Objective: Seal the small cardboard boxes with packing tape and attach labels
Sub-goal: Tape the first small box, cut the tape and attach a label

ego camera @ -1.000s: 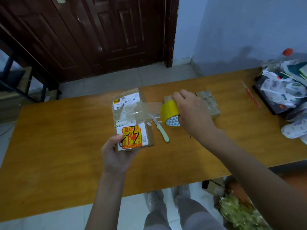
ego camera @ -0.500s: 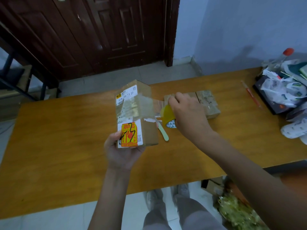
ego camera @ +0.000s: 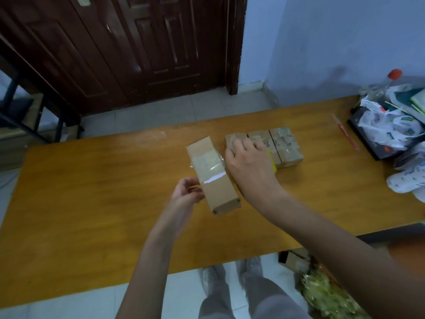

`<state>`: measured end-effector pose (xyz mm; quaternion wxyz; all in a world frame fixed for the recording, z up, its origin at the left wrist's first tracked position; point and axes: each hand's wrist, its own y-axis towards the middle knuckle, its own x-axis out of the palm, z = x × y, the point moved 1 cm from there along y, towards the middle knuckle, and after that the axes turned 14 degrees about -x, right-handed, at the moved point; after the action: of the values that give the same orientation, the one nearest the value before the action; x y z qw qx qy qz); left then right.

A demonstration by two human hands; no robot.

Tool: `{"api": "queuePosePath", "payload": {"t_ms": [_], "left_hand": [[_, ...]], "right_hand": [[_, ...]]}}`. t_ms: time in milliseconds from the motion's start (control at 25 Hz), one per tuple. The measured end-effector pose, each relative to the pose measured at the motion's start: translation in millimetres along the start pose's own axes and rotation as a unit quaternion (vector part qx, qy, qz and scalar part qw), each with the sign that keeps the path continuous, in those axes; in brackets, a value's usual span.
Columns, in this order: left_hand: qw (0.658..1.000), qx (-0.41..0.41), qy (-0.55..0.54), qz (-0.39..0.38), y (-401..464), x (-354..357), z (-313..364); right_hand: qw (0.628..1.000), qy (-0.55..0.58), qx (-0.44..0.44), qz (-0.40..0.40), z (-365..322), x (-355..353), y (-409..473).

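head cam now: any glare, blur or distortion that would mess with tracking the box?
Head view: dim, bluish light; a bright glare streak on the clear tape across the cardboard box. Mild motion blur on the left hand and box edges; the right hand hides most of the yellow tape roll. Wide-angle bowing curves the table edges.

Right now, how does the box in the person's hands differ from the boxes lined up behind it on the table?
The held box is lifted and tilted, gripped by the left hand; the row of boxes rests flat on the table. A glossy tape band crosses the held box; the row's boxes show dark scribbles. All are small brown cardboard.
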<state>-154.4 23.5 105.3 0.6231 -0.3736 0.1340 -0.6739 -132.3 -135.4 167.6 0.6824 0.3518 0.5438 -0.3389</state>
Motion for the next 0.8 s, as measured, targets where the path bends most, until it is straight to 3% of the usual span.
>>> {"api": "queuePosePath", "payload": {"t_ms": [120,200,320,440,520,600,680,800], "left_hand": [[0.998,-0.052,0.026,-0.003,-4.1,0.2,6.7],[0.992,-0.078,0.1,-0.011,-7.2,5.2,4.7],[0.991,-0.06,0.106,0.053,-1.1,8.6,-10.2],[0.998,-0.044,-0.003,0.035,3.6,0.3,-15.0],[0.999,-0.041,0.004,0.02,6.8,-5.1,-14.3],[0.998,-0.032,0.028,0.045,8.8,-6.2,-11.9],[0.989,0.021,0.077,0.127,13.8,-11.9,-5.7],[0.963,0.107,0.147,0.2,16.7,-31.4,9.5]], "right_hand": [[0.999,0.017,-0.011,-0.035,-4.8,-5.7,2.8],[0.998,0.038,-0.026,-0.047,-11.3,-10.2,5.0],[0.995,0.078,-0.065,-0.022,-1.2,-12.8,0.1],[0.966,0.251,0.004,0.06,32.3,-10.8,-12.0],[0.935,0.341,0.042,0.082,39.8,-6.2,-16.7],[0.925,0.362,0.066,0.099,36.4,-6.1,-16.4],[0.944,0.275,0.064,0.169,41.2,-21.3,-11.7],[0.969,0.029,-0.018,0.244,56.6,-51.2,-4.1]]}}
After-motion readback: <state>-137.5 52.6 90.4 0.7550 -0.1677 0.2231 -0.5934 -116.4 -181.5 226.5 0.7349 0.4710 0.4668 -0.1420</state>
